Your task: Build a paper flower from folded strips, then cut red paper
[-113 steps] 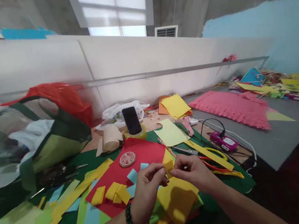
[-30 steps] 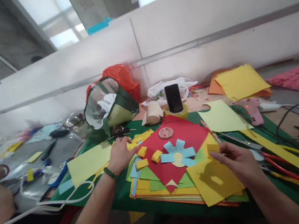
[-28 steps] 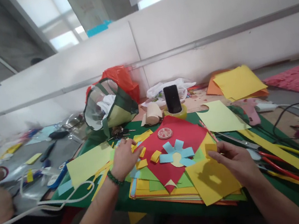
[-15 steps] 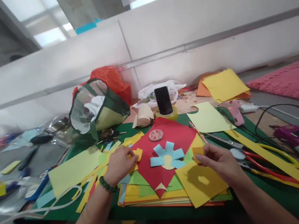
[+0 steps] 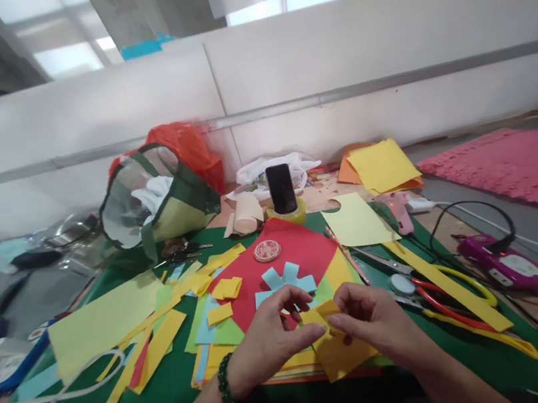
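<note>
My left hand (image 5: 269,339) and my right hand (image 5: 372,321) meet in front of me, both pinched on a small yellow paper piece (image 5: 324,312). They hover over a stack of coloured paper sheets (image 5: 337,357) on a green mat (image 5: 169,378). Just beyond my fingers lies a red sheet (image 5: 301,247) bearing a light blue paper flower (image 5: 285,280). Small folded yellow pieces (image 5: 226,290) lie on the red sheet's left edge. A beaded bracelet circles my left wrist.
A phone (image 5: 281,188) stands on a tape roll behind the red sheet, next to a small round tin (image 5: 267,251). Scissors (image 5: 426,289), yellow strips (image 5: 446,286), a glue gun (image 5: 507,257) and cables lie right. A green bag (image 5: 158,204) sits left; a pink mat (image 5: 517,171) far right.
My left hand left the folded yellow pieces at the red sheet's edge and came back to join my right hand on the small yellow piece. The view swung right.
</note>
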Motion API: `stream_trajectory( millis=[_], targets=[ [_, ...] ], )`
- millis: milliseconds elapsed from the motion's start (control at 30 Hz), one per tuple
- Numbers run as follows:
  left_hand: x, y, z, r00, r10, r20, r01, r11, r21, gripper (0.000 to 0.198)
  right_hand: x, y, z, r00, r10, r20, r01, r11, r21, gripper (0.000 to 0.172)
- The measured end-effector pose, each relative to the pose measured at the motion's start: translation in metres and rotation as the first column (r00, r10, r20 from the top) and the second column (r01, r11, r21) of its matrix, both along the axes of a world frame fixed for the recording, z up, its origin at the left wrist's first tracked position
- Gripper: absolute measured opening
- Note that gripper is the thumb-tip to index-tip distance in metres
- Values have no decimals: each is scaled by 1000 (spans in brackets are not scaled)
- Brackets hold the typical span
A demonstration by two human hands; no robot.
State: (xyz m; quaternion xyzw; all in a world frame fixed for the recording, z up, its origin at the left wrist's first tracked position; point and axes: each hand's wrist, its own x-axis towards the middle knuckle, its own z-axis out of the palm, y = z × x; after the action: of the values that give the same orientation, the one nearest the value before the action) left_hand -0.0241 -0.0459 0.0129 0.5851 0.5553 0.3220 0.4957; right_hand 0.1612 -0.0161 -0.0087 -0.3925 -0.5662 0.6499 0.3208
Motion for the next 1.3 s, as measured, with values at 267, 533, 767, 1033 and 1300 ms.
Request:
stream_trajectory(
  millis=[267, 533, 767, 1033, 1300],
  targets=[
    [7, -12, -6, 995, -56, 82, 56, 998, 2, 18, -4, -21, 5, 975, 7, 222, -62, 968, 242, 31],
    [-8, -48, -14, 996, -77, -48, 81, 993, 86, 6, -3, -55, 2, 937, 35, 346, -146, 943, 299, 11],
    [-34, -47, -16, 999, 38, 8, -38, 974, 223, 15, 15, -30, -7, 829, -166, 534, -266, 724, 637, 28],
    [-52, -36, -11, 968, 187, 168, -216, 960, 178, 23, 28, -20, -35, 694, -258, 672, -468, 548, 693, 15],
    [-26, -27, -11, 999, -47, 21, 41, 975, 220, 14, 28, -25, 4, 877, -222, 427, -148, 719, 679, 42]
  ],
)
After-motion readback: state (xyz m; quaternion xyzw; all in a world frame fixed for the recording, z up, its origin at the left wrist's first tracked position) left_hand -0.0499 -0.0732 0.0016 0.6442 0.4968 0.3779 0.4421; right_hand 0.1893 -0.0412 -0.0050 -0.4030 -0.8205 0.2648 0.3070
